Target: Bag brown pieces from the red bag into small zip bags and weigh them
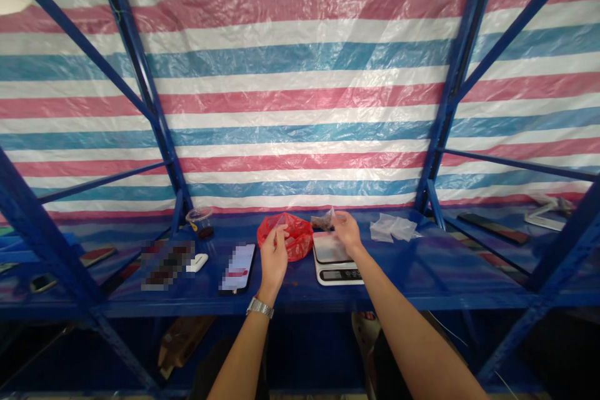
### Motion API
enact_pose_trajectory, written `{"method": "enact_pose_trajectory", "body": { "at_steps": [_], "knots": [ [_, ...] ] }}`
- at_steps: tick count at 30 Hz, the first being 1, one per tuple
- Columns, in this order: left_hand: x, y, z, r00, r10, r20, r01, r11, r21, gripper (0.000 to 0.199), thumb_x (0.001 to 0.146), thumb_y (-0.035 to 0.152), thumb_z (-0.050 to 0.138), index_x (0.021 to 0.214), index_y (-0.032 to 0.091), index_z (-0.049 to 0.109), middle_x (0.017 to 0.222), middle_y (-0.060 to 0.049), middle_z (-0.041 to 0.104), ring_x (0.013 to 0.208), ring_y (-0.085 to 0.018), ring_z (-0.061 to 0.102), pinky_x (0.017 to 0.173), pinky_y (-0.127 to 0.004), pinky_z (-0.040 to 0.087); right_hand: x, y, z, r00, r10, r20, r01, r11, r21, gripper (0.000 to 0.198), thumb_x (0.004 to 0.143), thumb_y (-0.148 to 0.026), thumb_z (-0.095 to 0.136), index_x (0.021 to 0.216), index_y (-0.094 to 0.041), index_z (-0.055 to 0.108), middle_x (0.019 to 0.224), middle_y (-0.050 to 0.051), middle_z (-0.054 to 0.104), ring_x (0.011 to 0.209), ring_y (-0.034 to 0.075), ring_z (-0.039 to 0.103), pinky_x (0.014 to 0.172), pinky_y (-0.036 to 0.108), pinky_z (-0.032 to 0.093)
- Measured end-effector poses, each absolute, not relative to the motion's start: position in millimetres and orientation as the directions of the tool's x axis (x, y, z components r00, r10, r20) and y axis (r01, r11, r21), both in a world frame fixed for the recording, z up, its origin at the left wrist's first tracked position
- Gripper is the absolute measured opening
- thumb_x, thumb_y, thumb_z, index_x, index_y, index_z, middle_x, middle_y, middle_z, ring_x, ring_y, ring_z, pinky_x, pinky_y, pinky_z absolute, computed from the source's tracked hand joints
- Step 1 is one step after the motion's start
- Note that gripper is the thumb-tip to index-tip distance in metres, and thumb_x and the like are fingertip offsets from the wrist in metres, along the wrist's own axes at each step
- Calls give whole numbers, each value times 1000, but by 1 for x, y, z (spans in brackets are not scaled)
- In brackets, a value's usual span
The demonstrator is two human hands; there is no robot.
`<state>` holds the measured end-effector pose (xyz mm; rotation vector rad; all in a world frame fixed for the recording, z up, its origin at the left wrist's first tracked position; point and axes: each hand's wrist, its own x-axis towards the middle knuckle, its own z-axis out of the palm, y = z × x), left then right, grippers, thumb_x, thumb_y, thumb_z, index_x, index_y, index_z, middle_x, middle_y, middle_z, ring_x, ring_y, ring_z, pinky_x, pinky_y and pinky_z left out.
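Over the open mouth of a red plastic bag is my left hand, a metal-band watch on its wrist. Its fingers are pinched together; what is between them is too small to make out. My right hand grips a small clear plastic bag with brown contents. That hand is above the back of a white kitchen scale, whose plate is partly hidden by it. Several flat clear plastic bags lie to the right of the scale.
A phone with its screen lit lies left of the red bag. Farther left are a white object and a clear cup with dark contents. Blue rack posts stand on both sides, with a striped sheet behind.
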<state>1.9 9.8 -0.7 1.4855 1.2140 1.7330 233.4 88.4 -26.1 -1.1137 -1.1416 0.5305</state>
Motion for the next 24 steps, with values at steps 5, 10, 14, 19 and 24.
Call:
{"method": "enact_pose_trajectory", "body": {
  "at_steps": [5, 10, 14, 19, 24],
  "knots": [
    [-8, 7, 4, -264, 837, 480, 170, -450, 877, 41, 97, 49, 50, 102, 16, 74, 88, -8, 73, 78, -20, 69, 79, -32, 55, 254, 86, -25, 479, 765, 429, 536, 132, -834, 39, 84, -29, 56, 117, -18, 73, 117, 14, 75, 112, 30, 69, 101, 42, 52],
    [-11, 6, 6, -266, 845, 464, 219, -415, 883, 37, 96, 45, 50, 98, 17, 74, 89, -8, 74, 86, -23, 71, 83, -34, 55, 284, 66, -21, 511, 764, 394, 697, -101, -710, 45, 85, -16, 48, 120, -15, 75, 120, 18, 73, 113, 32, 68, 102, 45, 50],
    [-13, 8, 1, -209, 851, 482, 256, -429, 867, 36, 97, 45, 51, 98, 18, 75, 88, -7, 75, 87, -23, 70, 85, -34, 53, 310, 51, -27, 502, 782, 370, 786, -234, -572, 48, 85, -11, 47, 123, -17, 75, 134, 20, 66, 129, 39, 56, 108, 54, 43],
    [-15, 9, -5, -151, 855, 497, 278, -445, 851, 34, 99, 43, 51, 99, 19, 75, 90, -7, 77, 87, -23, 72, 85, -34, 53, 340, 43, -45, 413, 870, 268, 897, -337, -287, 51, 87, -12, 49, 130, -27, 73, 161, 7, 45, 150, 40, 33, 118, 61, 28],
    [-15, 9, -5, -96, 847, 523, 325, -470, 820, 34, 100, 40, 47, 100, 19, 74, 94, -8, 77, 86, -22, 72, 81, -33, 55, 358, 38, -53, 409, 889, 206, 888, -336, -313, 47, 87, -12, 48, 124, -24, 74, 155, 7, 53, 151, 40, 31, 120, 66, 23]
  ]
}}
